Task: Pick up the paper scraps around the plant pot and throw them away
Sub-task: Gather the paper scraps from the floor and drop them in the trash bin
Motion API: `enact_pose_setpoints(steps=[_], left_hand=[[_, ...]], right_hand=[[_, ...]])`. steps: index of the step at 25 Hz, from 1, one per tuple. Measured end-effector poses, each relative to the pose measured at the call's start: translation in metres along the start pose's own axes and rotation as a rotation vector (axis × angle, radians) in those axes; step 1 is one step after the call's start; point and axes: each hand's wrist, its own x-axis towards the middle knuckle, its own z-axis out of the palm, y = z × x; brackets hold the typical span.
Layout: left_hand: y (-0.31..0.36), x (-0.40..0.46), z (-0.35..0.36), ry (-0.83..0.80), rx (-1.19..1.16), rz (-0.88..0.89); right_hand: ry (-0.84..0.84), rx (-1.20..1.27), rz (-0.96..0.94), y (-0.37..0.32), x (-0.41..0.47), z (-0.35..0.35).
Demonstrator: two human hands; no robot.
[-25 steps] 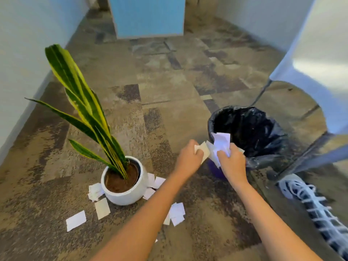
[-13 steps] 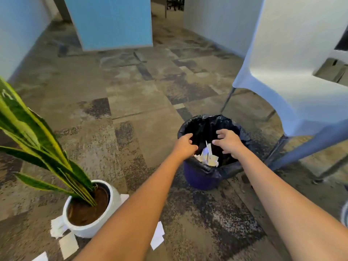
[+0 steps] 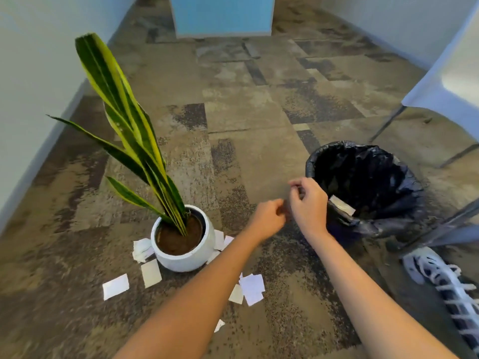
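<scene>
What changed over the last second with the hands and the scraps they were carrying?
The handful of scraps was let go into the bin; one piece lies on the liner. Both hands, left hand and right hand, pulled back from the bin's mouth toward the plant pot, with no paper visible in them. Unchanged: the scraps on the floor around the pot.

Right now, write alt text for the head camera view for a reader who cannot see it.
Two bare hands, left hand and right hand, hover empty between a white plant pot and a black-lined trash bin on patterned carpet. White paper scraps lie around the pot, and one scrap rests inside the bin.
</scene>
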Motion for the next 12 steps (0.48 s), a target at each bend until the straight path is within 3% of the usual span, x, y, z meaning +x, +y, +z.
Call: enact_pose_setpoints(steps=[7,12], left_hand=[[-0.144,-0.110,-0.039,-0.064,-0.023,-0.204],[-0.254,-0.181,-0.096,-0.155,0.019,-0.360]], right_hand=[[-0.334,0.131,-0.033,-0.063,-0.135,0.127],[-0.673,0.036,-0.189,-0.095,-0.187,0.192]])
